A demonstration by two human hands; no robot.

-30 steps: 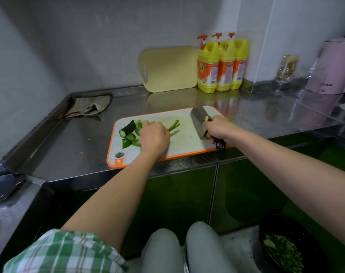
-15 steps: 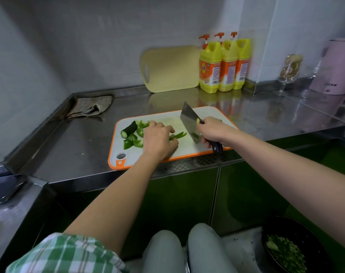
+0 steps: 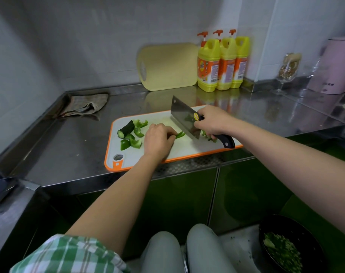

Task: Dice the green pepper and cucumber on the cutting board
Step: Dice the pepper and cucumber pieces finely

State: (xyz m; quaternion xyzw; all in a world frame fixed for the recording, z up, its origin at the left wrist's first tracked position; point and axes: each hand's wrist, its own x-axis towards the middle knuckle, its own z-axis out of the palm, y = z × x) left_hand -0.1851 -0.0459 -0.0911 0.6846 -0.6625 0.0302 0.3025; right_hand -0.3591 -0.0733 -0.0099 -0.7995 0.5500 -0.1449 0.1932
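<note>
Fingers of the left hand (image 3: 158, 140), curled on a green pepper strip (image 3: 180, 134), could be nicked if the cleaver (image 3: 183, 119) gripped by the right hand (image 3: 213, 121) were dropped close.

Green-white checked short sleeve (image 3: 69, 255); pale grey trousers (image 3: 161, 253); forearms (image 3: 112, 203) bare

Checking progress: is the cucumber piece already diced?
No, the cucumber piece lies uncut at the left end of the cutting board, beside the pepper chunks.
</note>
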